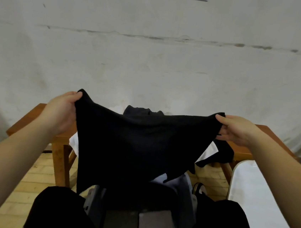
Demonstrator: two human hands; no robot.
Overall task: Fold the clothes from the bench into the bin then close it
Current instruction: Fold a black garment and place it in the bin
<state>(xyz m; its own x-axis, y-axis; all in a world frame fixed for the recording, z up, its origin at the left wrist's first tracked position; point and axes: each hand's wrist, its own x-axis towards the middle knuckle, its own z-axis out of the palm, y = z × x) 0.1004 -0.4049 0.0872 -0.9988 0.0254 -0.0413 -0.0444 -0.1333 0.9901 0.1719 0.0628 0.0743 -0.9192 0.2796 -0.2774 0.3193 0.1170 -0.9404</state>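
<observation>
The wooden table stands against a pale wall, its near edge facing the person and its two ends showing bare wood past each hand. On its middle lie more dark clothes and a bit of white cloth. A dark strap or sleeve trails over the near edge on the right. Between the table and the person's knees sits the grey bin, its opening mostly hidden by the hanging cloth. At the right, beside the bin, lies a white lid or panel. The tiled floor shows open room on the left, under and beside the table leg.

The black garment is held up in the air, spread wide above the bin and in front of the table. The left hand pinches its upper left corner, thumb on top; the right hand pinches the upper right corner the same way. Both grips are closed on the cloth. The top edge sags between them, and the rest hangs down to the bin.
</observation>
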